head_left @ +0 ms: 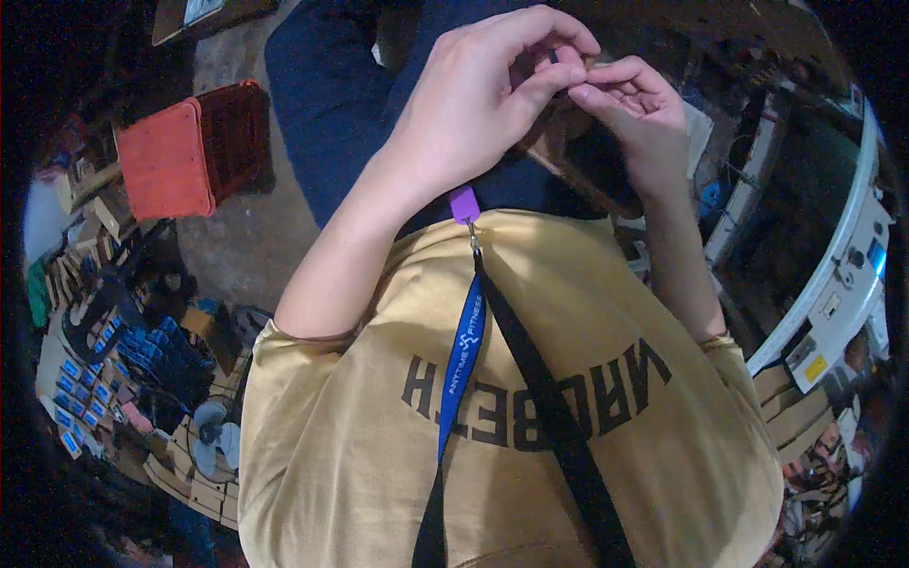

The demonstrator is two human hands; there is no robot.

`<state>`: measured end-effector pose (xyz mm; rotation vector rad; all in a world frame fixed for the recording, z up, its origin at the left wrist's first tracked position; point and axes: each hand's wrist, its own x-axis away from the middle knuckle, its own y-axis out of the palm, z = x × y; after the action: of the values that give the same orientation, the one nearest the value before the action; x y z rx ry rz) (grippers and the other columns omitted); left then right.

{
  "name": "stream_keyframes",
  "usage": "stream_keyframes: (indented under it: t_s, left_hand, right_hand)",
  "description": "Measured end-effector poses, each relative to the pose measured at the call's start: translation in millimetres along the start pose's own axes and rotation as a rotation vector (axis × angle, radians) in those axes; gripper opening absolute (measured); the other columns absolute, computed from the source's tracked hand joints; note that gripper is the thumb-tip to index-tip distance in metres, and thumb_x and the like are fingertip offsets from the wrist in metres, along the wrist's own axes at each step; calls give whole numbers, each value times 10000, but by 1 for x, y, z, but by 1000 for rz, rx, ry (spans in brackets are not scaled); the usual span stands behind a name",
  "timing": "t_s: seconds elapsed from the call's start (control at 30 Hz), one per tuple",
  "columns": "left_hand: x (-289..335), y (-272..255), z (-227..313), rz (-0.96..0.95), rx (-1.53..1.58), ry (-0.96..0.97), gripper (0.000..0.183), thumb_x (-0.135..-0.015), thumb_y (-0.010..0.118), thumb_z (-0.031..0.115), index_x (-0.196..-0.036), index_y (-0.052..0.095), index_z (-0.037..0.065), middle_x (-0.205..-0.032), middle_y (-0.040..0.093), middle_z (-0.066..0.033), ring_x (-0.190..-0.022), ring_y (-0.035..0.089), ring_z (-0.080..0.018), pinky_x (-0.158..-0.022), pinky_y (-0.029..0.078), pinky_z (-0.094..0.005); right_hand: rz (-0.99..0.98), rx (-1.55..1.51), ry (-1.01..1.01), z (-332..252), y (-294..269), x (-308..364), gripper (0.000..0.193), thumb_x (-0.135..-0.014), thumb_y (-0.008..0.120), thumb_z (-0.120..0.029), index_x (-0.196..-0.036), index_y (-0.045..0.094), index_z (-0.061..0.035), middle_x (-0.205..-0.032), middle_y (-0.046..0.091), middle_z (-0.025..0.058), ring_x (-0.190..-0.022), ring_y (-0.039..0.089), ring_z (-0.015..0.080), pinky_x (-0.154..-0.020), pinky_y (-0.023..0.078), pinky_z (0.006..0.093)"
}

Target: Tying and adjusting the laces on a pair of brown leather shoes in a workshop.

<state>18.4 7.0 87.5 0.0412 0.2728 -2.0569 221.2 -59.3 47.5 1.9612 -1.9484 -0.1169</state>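
My left hand is raised in front of me, its thumb and index finger pinched together. Close against those fingertips, the thumb and index finger of my right hand are closed too. A tiny brownish bit shows where the fingertips meet, and something small and dark shows inside the curl of my left hand; neither is clear enough to name. Below the hands, a purple tag hangs from a blue and black lanyard over my tan shirt.
An orange-red plastic crate or stool stands on the floor to the left. A curved white machine panel runs along the right. Lower left are a fan and several cardboard boxes; more clutter lies at the lower right.
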Motion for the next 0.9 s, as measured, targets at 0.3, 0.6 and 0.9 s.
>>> stream_keyframes:
  t_s: [0.3,0.6,0.9]
  left_hand:
    - [-9,-12,10,-43,-270,347,172,-817,786,12,-964,698,5,-885,702,-124,-808,667,-297,-686,540,-363]
    - [5,3,-7,251,-553,274,161,-856,822,30,-935,684,6,-859,694,-64,-774,660,-138,-697,526,-267]
    - [25,15,-31,156,405,-175,270,-886,796,0,-1118,660,-17,-1010,742,-81,-933,721,-106,-819,580,-228]
  right_hand:
    - [5,154,-20,1,-7,-3,208,-884,771,69,-1073,697,26,-1084,733,114,-983,714,147,-911,582,264]
    - [85,186,-152,3,5,2,201,-844,823,39,-1022,737,3,-1088,745,111,-1008,703,151,-938,557,278]
    - [0,563,-409,1,9,-1,181,-852,810,43,-1017,741,19,-1076,750,104,-998,708,147,-907,562,283]
